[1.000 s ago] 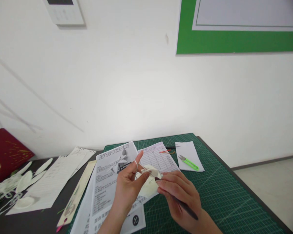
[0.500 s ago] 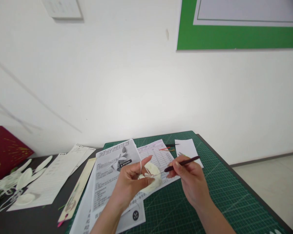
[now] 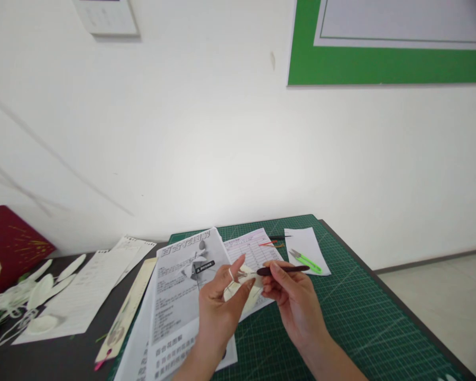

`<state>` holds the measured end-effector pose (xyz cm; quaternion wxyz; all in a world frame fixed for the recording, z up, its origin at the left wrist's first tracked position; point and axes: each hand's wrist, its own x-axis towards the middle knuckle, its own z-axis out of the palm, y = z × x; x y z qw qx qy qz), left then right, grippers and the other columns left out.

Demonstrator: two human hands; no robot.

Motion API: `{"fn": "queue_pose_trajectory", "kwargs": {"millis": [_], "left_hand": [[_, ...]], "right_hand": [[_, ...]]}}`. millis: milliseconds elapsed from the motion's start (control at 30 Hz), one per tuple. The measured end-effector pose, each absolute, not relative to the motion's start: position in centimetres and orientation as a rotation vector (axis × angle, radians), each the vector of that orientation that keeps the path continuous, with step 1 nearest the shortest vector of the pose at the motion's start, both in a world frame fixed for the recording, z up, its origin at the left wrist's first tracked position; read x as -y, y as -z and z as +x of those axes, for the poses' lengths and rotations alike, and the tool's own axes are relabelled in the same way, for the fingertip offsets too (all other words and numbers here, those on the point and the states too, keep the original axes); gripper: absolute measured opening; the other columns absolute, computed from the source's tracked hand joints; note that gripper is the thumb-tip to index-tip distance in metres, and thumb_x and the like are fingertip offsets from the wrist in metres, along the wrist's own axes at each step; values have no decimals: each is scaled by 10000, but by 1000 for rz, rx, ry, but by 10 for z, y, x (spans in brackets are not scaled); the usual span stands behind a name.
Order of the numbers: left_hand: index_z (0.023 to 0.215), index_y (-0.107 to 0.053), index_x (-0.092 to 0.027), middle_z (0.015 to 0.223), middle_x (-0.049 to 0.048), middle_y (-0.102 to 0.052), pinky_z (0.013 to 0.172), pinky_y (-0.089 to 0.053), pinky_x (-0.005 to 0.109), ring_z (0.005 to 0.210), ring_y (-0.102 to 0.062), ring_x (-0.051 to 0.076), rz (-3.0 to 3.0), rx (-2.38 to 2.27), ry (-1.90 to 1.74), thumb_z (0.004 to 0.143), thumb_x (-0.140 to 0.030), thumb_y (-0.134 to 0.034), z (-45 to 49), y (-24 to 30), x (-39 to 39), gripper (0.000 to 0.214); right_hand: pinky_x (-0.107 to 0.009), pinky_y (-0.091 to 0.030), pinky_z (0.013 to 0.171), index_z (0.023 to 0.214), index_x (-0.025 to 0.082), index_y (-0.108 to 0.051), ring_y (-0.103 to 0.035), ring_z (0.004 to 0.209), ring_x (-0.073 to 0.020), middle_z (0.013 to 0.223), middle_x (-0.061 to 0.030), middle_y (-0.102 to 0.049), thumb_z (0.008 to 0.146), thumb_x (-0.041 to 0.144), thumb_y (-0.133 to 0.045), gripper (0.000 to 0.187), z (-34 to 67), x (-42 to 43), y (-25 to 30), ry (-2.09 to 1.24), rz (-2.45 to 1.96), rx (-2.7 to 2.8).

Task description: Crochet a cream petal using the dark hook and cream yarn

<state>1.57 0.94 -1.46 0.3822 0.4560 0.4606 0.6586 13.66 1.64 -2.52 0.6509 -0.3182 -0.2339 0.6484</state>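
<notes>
My right hand (image 3: 295,299) grips a crochet hook (image 3: 285,269) by its dark brown handle, the tip pointing left. White yarn (image 3: 231,274) loops round the raised index finger of my left hand (image 3: 222,301). Between its thumb and fingers is a pinch of the same yarn; the stitches there are too small to make out. The hook's metal end meets the yarn at that pinch. Behind both hands a pale cream ball of yarn (image 3: 254,299) rests on the papers, partly hidden.
Green thread snips (image 3: 306,261) lie on white paper (image 3: 321,260) on the green cutting mat (image 3: 365,312). A printed pattern sheet (image 3: 170,301) is at left. Farther left are a bookmark (image 3: 125,307), handwritten sheets (image 3: 89,296) and white crocheted petals (image 3: 42,291). The wall (image 3: 230,159) stands behind.
My right hand has moved left and slightly down with the crochet hook, closer to my left hand. The hook handle lies flatter, and the green snips now show fully.
</notes>
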Motion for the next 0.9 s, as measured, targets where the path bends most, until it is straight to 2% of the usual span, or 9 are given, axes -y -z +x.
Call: {"fn": "queue_pose_trajectory", "kwargs": {"millis": [100, 167, 267, 367, 433, 500, 600, 733, 900], "left_hand": [[966, -767, -262, 714, -20, -666, 676, -468, 241, 680, -590, 148, 1143, -1276, -1715, 612, -159, -792, 17, 18, -10, 370], [979, -763, -244, 689, -23, -665, 711, -466, 252, 686, -590, 152, 1057, -1288, -1684, 597, -152, -805, 16, 19, -11, 395], [1026, -741, -252, 636, -44, -653, 699, -471, 236, 633, -590, 122, 793, -1097, -1571, 575, -128, -818, 12, 18, -12, 475], [1111, -695, -253, 651, -39, -676, 656, -479, 201, 593, -607, 91, 557, -854, -1448, 572, -109, -812, 9, 14, -14, 569], [1095, -704, -225, 693, -13, -704, 691, -492, 204, 647, -644, 105, 509, -772, -1384, 562, -83, -806, 8, 9, -13, 561], [1058, -723, -214, 720, 4, -723, 737, -501, 222, 701, -668, 125, 512, -745, -1344, 552, -57, -798, 6, 4, -13, 535], [1036, -734, -220, 718, 7, -737, 739, -509, 244, 712, -681, 146, 552, -781, -1338, 546, -58, -797, 5, -3, -12, 520], [1050, -729, -219, 691, -5, -741, 725, -510, 249, 687, -680, 146, 619, -857, -1336, 531, -75, -810, 3, -10, -9, 544], [1056, -725, -212, 666, -17, -726, 682, -508, 243, 653, -664, 136, 668, -868, -1337, 528, -74, -815, 2, -13, -7, 554]], "right_hand": [[-226, -561, 501, 810, 145, -741, -639, 500, -126, 601, -32, -705, 769, 293, -721, 155, 133, -10, 27, -1148, -829, 826], [-271, -576, 569, 864, 174, -738, -666, 587, -157, 685, -46, -724, 818, 194, -654, 97, 133, -6, 30, -834, -825, 1099], [-336, -580, 692, 1059, 192, -691, -685, 774, -201, 887, -97, -737, 810, 26, -571, 322, 136, -2, 35, -379, -647, 1492], [-365, -577, 723, 1193, 186, -624, -673, 868, -228, 993, -136, -715, 803, -6, -543, 443, 139, -2, 38, -191, -504, 1686], [-345, -580, 683, 1137, 223, -658, -673, 820, -210, 963, -107, -714, 815, 14, -553, 398, 139, -4, 37, -310, -510, 1597], [-281, -565, 564, 1001, 248, -711, -655, 676, -164, 872, -61, -712, 820, 51, -584, 296, 137, -6, 35, -572, -552, 1397], [-212, -492, 416, 843, 218, -738, -586, 517, -116, 748, -30, -696, 801, 160, -661, 105, 134, -9, 34, -938, -574, 1108], [-210, -486, 415, 813, 184, -745, -583, 525, -123, 677, -38, -695, 761, 256, -718, 93, 135, -12, 34, -1170, -563, 924], [-200, -492, 426, 789, 189, -752, -596, 536, -123, 641, -35, -703, 726, 281, -756, 113, 138, -12, 31, -1254, -566, 834]]}}
